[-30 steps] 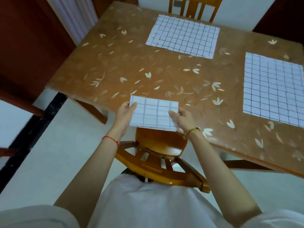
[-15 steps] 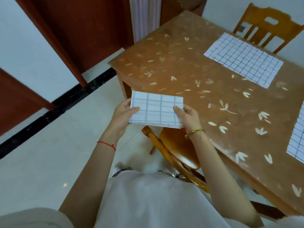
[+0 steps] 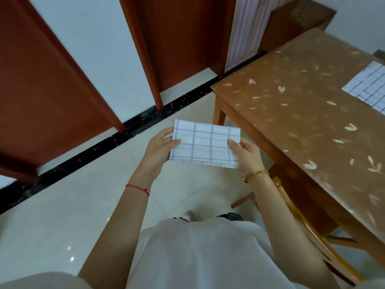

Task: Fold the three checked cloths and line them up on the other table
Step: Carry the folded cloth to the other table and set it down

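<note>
**One cloth folded, the rest not yet done**

I am holding the folded checked cloth (image 3: 205, 143) in front of me, out over the tiled floor (image 3: 62, 215) and just beside the corner of the bench (image 3: 291, 113) – not touching it. My left hand (image 3: 159, 148) is pinching the cloth's left end and my right hand (image 3: 248, 154) is pinching its right end, each with the thumb lying on top and the fingers tucked underneath. The cloth is sitting flat and level between them, a neat small rectangle with its layers showing along the near edge.

So, as I am judging it, the first cloth's folding is finished and I am at the carrying stage. A second checked cloth (image 3: 368, 88) is lying spread flat on the bench, partly cut off at the right edge of the view – that one is waiting to be folded. The third cloth is not showing here, so I cannot say how it stands. The other bench, where the row belongs, is not showing either; nothing appears lined up yet, and setting this one down there is what I am expecting to do next.
</note>
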`<state>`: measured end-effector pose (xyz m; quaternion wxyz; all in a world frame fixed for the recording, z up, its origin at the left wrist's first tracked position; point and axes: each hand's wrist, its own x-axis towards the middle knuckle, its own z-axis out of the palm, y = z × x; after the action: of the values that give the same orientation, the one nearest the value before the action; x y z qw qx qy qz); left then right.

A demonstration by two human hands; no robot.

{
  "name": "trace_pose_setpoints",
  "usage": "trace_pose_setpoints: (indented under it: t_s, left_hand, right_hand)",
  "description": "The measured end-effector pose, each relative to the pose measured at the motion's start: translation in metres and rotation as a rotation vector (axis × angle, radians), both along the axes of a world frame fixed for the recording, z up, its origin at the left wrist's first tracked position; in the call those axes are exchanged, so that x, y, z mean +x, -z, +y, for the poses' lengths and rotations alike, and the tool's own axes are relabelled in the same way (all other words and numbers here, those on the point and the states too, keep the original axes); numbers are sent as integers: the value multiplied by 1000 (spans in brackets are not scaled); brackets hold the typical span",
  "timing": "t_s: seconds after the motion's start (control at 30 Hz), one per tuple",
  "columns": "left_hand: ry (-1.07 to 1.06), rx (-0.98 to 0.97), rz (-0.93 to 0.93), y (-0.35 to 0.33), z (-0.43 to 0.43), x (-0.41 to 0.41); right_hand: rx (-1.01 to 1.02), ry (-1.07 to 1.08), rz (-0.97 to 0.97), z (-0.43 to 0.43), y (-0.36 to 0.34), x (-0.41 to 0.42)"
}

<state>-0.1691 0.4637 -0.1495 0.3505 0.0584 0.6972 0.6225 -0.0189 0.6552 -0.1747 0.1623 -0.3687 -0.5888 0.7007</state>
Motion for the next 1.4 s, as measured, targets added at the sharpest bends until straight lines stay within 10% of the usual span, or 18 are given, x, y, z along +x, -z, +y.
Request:
trace_pose_setpoints:
  t_s: [0.6,1.4]
  left_hand:
    - [-47,39,17,14,12,-153]
    - [195,44,104,0,304,-429]
  right_hand:
    - [12,-43,-42,15,8,-158]
    - [4,325,-8,246,-9,-389]
